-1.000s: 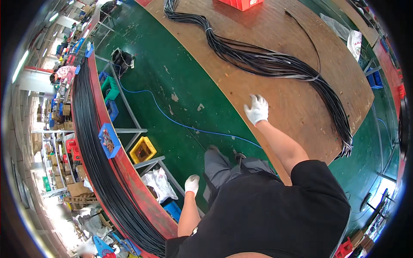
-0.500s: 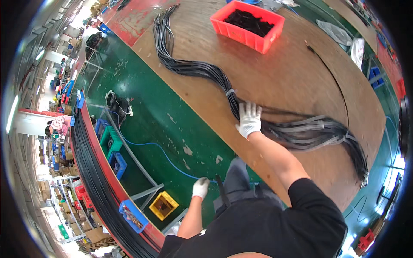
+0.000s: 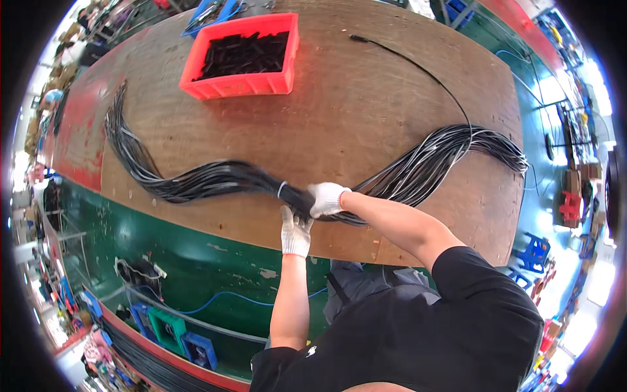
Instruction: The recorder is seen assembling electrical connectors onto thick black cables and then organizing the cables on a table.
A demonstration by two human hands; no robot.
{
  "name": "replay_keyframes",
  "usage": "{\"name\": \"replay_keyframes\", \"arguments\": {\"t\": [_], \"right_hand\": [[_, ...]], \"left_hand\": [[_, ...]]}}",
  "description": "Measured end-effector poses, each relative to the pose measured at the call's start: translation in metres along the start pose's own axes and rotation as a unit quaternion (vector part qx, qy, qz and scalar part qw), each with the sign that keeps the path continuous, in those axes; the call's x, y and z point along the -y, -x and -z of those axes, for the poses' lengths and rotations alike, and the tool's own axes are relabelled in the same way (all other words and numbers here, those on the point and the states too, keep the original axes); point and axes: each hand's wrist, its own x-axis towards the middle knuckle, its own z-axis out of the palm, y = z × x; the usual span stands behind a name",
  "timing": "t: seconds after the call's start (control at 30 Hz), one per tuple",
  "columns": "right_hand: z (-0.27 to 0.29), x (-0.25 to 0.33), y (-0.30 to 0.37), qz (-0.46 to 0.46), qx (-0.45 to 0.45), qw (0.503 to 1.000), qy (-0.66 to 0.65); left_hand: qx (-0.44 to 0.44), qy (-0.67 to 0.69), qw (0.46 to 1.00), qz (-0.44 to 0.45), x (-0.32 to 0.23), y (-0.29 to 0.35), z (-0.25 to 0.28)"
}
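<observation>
A long bundle of black cables (image 3: 215, 179) winds across the brown wooden table, bound by a pale tie (image 3: 281, 189) left of my hands. My right hand (image 3: 326, 199), in a white glove, is closed round the bundle just right of that tie. At the table's near edge my left hand (image 3: 297, 232), gloved too, holds the bundle from the near side, its fingers partly hidden against the cables. To the right the cables fan out into a wider, looser bunch (image 3: 424, 166). One single cable (image 3: 418, 65) curves away from it to the far side, ending in a dark connector (image 3: 358, 38).
Beyond the bundle stands a red bin (image 3: 245, 85) of small black parts, with a blue tray (image 3: 208, 18) of tools behind it. Below the table's near edge lie the green floor (image 3: 222, 261), a blue hose (image 3: 228, 293), and green and blue crates (image 3: 168, 328).
My left hand has come up from beside my body onto the bundle. My right hand has gone from lying flat to gripping it. The view has turned left, toward the table.
</observation>
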Motion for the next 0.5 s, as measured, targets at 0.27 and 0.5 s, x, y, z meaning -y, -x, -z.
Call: {"name": "replay_keyframes", "arguments": {"t": [0.27,0.5], "right_hand": [[0.004,0.024,0.122,0.021,-0.166,0.982,-0.088],[0.042,-0.075,0.222,0.203,-0.381,0.902,-0.016]], "left_hand": [[0.345,0.139,0.928,0.005,0.011,0.020,-0.087],[0.423,0.084,0.896,-0.104,-0.041,0.136,-0.189]]}}
